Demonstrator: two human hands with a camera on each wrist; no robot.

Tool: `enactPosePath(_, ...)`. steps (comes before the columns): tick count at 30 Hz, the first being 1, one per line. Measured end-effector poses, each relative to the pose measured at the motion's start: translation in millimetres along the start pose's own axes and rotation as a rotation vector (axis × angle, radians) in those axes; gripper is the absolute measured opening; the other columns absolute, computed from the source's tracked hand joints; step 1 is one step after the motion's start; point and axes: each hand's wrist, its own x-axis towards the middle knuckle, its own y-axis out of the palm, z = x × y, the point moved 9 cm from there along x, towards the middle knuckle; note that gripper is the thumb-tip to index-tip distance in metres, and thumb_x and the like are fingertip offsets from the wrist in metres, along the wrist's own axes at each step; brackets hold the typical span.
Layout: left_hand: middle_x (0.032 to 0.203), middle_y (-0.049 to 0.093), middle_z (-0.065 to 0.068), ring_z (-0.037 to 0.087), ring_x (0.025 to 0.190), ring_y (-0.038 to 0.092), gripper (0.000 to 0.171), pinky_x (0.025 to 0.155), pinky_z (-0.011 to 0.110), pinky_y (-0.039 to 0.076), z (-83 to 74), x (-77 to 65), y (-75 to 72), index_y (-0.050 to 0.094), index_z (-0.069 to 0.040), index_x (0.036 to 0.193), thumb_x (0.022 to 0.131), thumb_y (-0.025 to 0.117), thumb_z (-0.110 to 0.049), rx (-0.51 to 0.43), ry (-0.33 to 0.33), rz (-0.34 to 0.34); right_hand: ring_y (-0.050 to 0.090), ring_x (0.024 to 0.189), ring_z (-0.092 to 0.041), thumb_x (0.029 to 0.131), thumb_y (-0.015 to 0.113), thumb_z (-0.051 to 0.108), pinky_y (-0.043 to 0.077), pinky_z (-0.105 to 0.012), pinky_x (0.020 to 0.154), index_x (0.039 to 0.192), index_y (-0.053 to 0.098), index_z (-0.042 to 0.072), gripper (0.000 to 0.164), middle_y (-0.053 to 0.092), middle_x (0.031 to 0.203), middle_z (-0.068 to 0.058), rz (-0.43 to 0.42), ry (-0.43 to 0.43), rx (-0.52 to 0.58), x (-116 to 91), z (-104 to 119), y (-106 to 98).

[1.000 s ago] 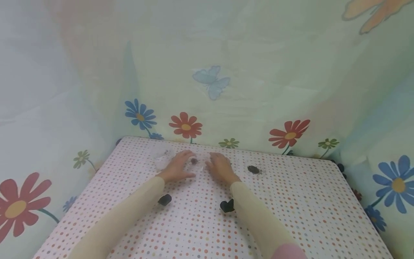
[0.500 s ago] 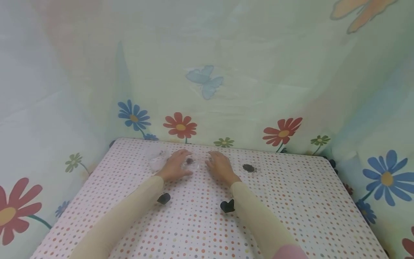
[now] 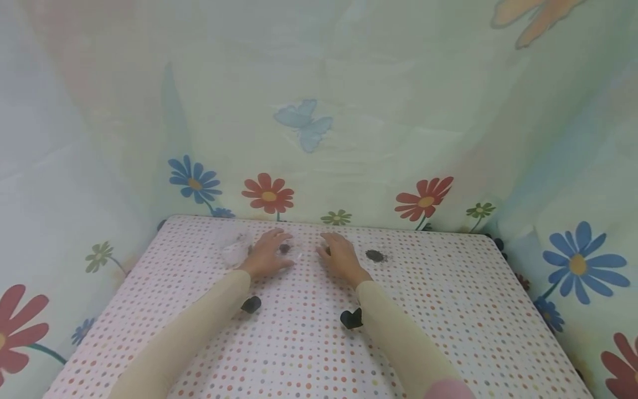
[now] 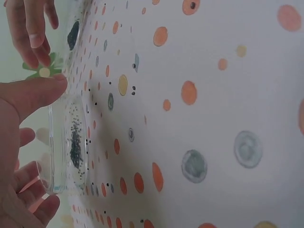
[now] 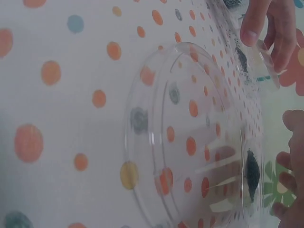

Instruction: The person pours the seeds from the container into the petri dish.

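My left hand [image 3: 266, 256] holds a clear petri dish lid [image 4: 58, 142] by its edge, thumb on one side and fingers on the other. Close by the lid is a shallow petri dish [image 4: 77, 152] with dark granules, which also lie scattered on the table. My right hand [image 3: 341, 259] has loosely bent fingers with nothing visible between them. In the right wrist view it is beside another dish [image 5: 252, 175] with a dark heap; whether it touches the dish I cannot tell. A second clear round lid [image 5: 154, 137] lies on the table near the right wrist.
Farther right is a dish [image 3: 375, 255] with a dark heap. Clear dishware [image 3: 233, 250] with some spilled granules lies left of my left hand. Under everything is a dotted tabletop [image 3: 299, 354], closed in by a flowered curtain [image 3: 379, 133] at the back and sides. Black wrist cameras [image 3: 351, 318] sit under the forearms.
The head view has turned rightward, so table and curtain slide left. My right hand now stands slightly farther right over the dishes, showing a dark heap beside its thumb. The left hand keeps its hold.
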Motion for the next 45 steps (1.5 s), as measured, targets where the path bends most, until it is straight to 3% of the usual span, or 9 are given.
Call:
enactPosePath(10,0.151,0.024,0.002,0.027,0.140,0.019,0.073,0.110,0.056,0.022,-3.0,5.7,0.1,0.038,-0.027,0.137,0.074,0.069,-0.049,0.004,-0.054,0.010,0.038,0.131,-0.027,0.092,0.051,0.034,0.030,-0.048,0.109,0.133,0.045,0.013,0.047,0.047,0.137,-0.009,-0.019,0.029,0.010,-7,-10,-7)
enactPosePath(17,0.148,0.029,0.008,0.030,0.138,0.023,0.072,0.111,0.052,0.024,-7.8,7.5,-1.5,0.040,-0.018,0.136,0.076,0.070,-0.044,0.017,-0.026,0.005,0.038,0.132,-0.025,0.092,0.050,0.038,0.028,-0.046,0.111,0.133,0.045,0.015,0.047,0.046,0.138,-0.007,-0.021,0.041,0.003,-14,-14,-15)
enactPosePath(29,0.153,0.020,0.004,0.028,0.141,0.016,0.073,0.108,0.062,0.018,2.1,3.7,6.8,0.036,-0.025,0.138,0.076,0.067,-0.048,0.007,-0.122,0.065,0.040,0.130,-0.024,0.091,0.053,0.034,0.032,-0.045,0.109,0.131,0.047,0.013,0.046,0.048,0.136,-0.006,-0.016,0.035,0.000,-25,-14,-23)
enactPosePath(41,0.151,0.025,0.006,0.030,0.141,0.017,0.053,0.111,0.057,0.017,-13.4,7.0,1.9,0.041,-0.022,0.136,0.088,0.055,-0.040,-0.002,0.027,0.036,0.038,0.131,-0.024,0.091,0.052,0.034,0.029,-0.044,0.110,0.132,0.046,0.014,0.046,0.045,0.138,-0.006,0.011,0.054,-0.013,-41,-12,-30)
enactPosePath(45,0.150,0.026,0.007,0.030,0.140,0.018,0.049,0.111,0.056,0.017,-15.7,5.6,2.3,0.043,-0.023,0.135,0.089,0.053,-0.037,-0.006,0.038,0.049,0.037,0.132,-0.024,0.092,0.049,0.035,0.030,-0.045,0.110,0.133,0.045,0.015,0.046,0.044,0.139,-0.005,0.026,0.056,-0.013,-47,-10,-31)
